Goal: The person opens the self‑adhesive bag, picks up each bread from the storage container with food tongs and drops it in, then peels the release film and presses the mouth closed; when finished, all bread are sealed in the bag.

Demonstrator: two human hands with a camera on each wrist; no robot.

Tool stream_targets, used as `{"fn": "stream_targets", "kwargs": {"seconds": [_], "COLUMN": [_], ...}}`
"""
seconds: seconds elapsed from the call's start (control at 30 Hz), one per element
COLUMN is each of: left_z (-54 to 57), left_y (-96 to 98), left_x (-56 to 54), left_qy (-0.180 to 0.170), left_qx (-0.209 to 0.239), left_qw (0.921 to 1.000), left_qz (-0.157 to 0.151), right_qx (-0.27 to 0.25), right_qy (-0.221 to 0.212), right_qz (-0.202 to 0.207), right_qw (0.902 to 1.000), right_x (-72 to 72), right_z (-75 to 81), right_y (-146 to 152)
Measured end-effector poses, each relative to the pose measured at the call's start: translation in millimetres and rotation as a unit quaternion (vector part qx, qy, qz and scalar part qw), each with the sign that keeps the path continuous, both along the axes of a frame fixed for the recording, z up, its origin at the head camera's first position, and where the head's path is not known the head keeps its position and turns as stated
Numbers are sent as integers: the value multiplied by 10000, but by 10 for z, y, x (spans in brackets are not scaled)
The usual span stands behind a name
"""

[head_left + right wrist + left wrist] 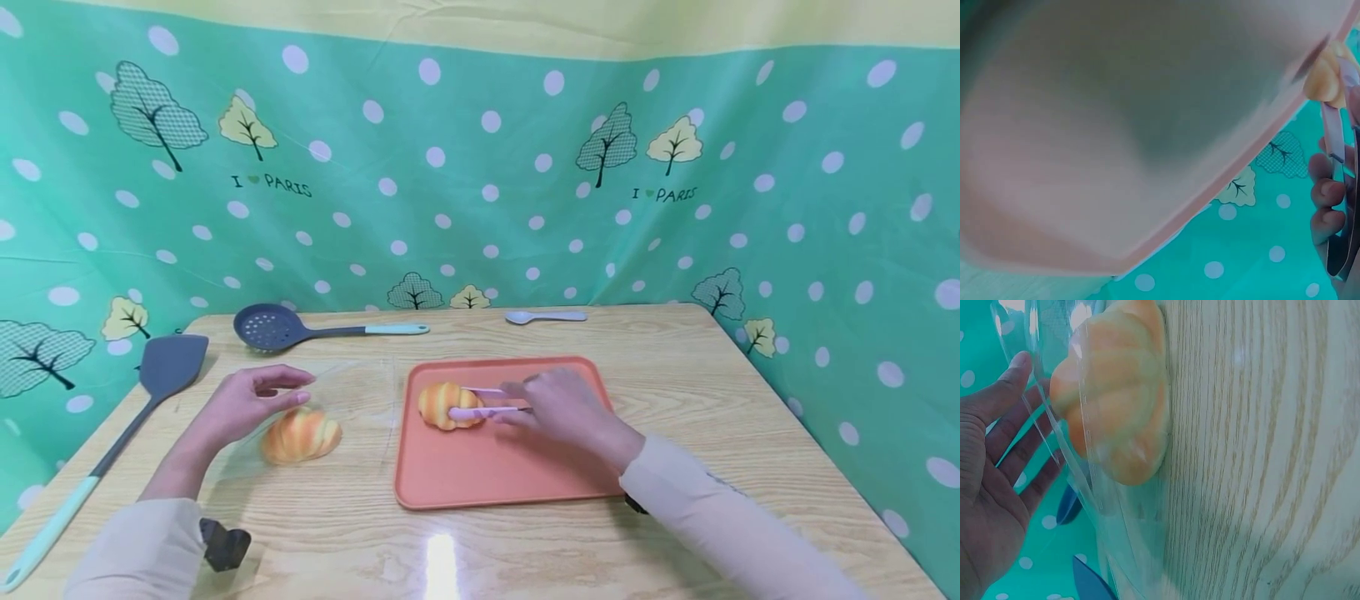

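Note:
On the pink tray (510,477) lies a striped croissant (441,406), gripped between the arms of pale purple tongs (480,412). My right hand (558,408) holds these tongs; in the right wrist view its fingers (1329,190) wrap round their metal part. A second croissant (296,435) lies left of the tray, inside a clear plastic bag (363,417). My left hand (251,402) is at this bag, just above the croissant. Its thumb stands apart from its fingers, which reach along the plastic edge in the left wrist view; they look extended and partly covered by plastic.
A grey slotted skimmer (273,327) lies at the back left. Along the left edge lies a grey turner (171,365) with a mint handle. A small pale spoon (543,317) lies behind the tray. Green dotted cloth (480,192) hangs round the wooden table (337,533).

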State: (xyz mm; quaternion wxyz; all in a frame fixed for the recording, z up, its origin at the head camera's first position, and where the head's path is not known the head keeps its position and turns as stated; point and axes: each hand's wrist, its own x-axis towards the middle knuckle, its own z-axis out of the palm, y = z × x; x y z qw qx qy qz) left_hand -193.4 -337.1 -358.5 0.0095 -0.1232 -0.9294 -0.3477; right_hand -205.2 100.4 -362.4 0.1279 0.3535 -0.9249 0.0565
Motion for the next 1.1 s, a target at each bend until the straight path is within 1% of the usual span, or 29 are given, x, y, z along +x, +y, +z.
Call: {"fn": "stream_targets", "kwargs": {"seconds": [0.1, 0.23, 0.4, 0.5, 0.67, 0.8, 0.9, 1.1], "left_z": [11, 18, 27, 34, 49, 61, 68, 69], "left_y": [-1, -6, -6, 0, 17, 27, 26, 14], "left_x": [2, 6, 3, -3, -13, -11, -9, -4], "left_qy": [-9, 21, 28, 39, 106, 145, 186, 228], "left_qx": [-33, -100, -137, -156, -207, -211, -206, -181], "left_qw": [10000, 9999, 9999, 9999, 9997, 9997, 9996, 9996], "left_qz": [8, 26, 20, 23, 24, -2, -25, -45], "right_qx": [-117, -180, -88, -151, -70, 103, 174, 258], "right_qy": [99, 235, 312, 346, 246, 123, 134, 67], "right_qz": [-19, 131, 420, 642, 894, 970, 984, 916], "right_qw": [9999, 9995, 9986, 9972, 9957, 9952, 9949, 9954], "right_x": [-15, -44, -84, -123, -187, -225, -243, -276], "right_z": [28, 93, 186, 221, 271, 295, 303, 280], "right_y": [-14, -70, -196, -286, -437, -564, -655, -810]}}
